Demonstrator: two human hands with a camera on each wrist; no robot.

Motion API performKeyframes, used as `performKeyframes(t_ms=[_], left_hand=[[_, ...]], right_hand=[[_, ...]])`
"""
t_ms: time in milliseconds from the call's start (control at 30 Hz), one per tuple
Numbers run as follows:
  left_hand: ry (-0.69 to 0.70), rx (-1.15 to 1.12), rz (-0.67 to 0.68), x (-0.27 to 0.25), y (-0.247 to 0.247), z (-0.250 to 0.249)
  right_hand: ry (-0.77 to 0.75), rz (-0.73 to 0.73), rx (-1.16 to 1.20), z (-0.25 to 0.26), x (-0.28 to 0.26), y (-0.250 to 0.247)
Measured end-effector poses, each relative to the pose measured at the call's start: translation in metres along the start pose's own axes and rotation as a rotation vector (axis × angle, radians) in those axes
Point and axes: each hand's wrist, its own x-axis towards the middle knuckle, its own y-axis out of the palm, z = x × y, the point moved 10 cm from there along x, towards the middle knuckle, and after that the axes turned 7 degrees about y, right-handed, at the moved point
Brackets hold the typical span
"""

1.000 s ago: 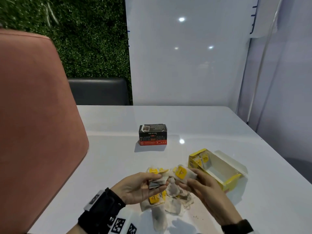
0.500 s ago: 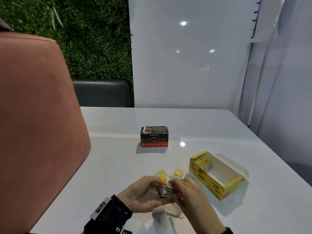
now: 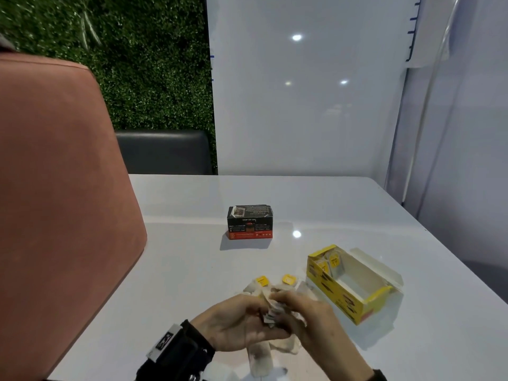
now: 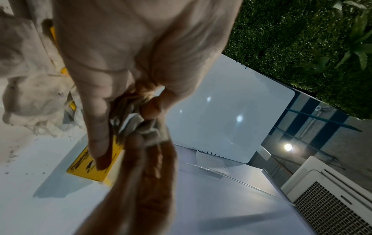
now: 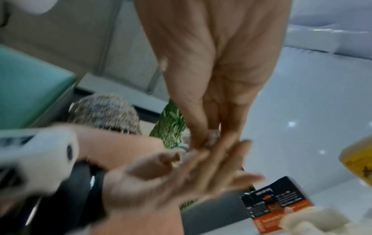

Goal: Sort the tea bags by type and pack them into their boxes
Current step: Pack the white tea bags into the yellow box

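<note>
**A:** Where are the two hands?

**B:** Both meet low over the white surface [image 3: 178, 270], just to the near left of the open yellow box [image 3: 338, 295]. The left hand [image 3: 236, 323] lies palm up; the right hand [image 3: 305, 314] comes in from the box side, and their fingertips touch.

**A:** What does each grip have?

**B:** Between them sits a small grey tea-bag packet [image 3: 270, 316]. In the left wrist view the left thumb and forefinger pinch its crumpled end [image 4: 132, 122]. In the right wrist view the right thumb and fingers close on the same small piece [image 5: 211, 138], though that picture is blurred, so how much of it they hold is hard to tell.

**A:** And the rest of the tea bags?

**B:** A loose heap of pale tea bags [image 3: 275, 345] lies under and around the hands, beside the yellow box's near left corner. Two yellow tags [image 3: 288, 279] show at the heap's far edge. A few bags with yellow tags [image 3: 331, 264] stand upright inside the yellow box at its far end; its lid flap hangs open on the far side.

**A:** The other box?

**B:** A black box with an orange band [image 3: 249, 222] stands closed, well beyond the yellow box and to its left.
</note>
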Motion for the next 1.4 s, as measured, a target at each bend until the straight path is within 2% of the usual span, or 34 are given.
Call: performKeyframes(t_ms=[67, 200, 400, 567, 733, 900, 1000, 1133, 1200, 1267, 1333, 1400], left_hand=[[0.000, -0.004, -0.008, 0.000, -0.002, 0.000], [-0.015, 0.033, 0.030, 0.000, 0.001, 0.001], [-0.045, 0.018, 0.080, -0.002, 0.003, 0.005], [-0.071, 0.062, 0.090, -0.005, 0.000, 0.008], [-0.073, 0.025, 0.103, -0.002, -0.002, 0.008], [-0.071, 0.069, 0.136, 0.002, -0.005, 0.009], [-0.026, 0.075, 0.134, 0.006, -0.005, 0.008], [0.007, 0.099, 0.155, 0.008, -0.007, 0.010], [-0.002, 0.120, 0.176, 0.005, -0.004, 0.012], [-0.030, 0.222, 0.162, 0.005, -0.004, 0.015], [-0.042, 0.376, 0.213, 0.006, 0.004, 0.016], [-0.039, 0.477, 0.272, 0.014, 0.018, 0.015]], right_hand=[[-0.018, 0.068, -0.121, -0.003, -0.002, 0.013], [-0.073, 0.054, -0.309, -0.002, -0.004, 0.013], [0.045, -0.016, -0.069, -0.010, 0.000, -0.004], [-0.021, -0.142, -0.001, -0.004, 0.001, -0.016], [-0.172, 0.009, -0.163, 0.015, 0.000, 0.007], [-0.037, 0.227, -0.176, 0.001, -0.005, 0.026], [-0.007, 0.302, -0.221, -0.002, -0.007, 0.032], [0.061, 0.396, -0.144, -0.006, -0.013, 0.037], [0.084, 0.392, -0.052, -0.006, -0.014, 0.031], [0.068, 0.297, -0.012, -0.007, -0.009, 0.014], [0.039, 0.261, -0.090, -0.009, -0.004, 0.001], [0.033, 0.327, -0.244, -0.013, -0.001, -0.002]])
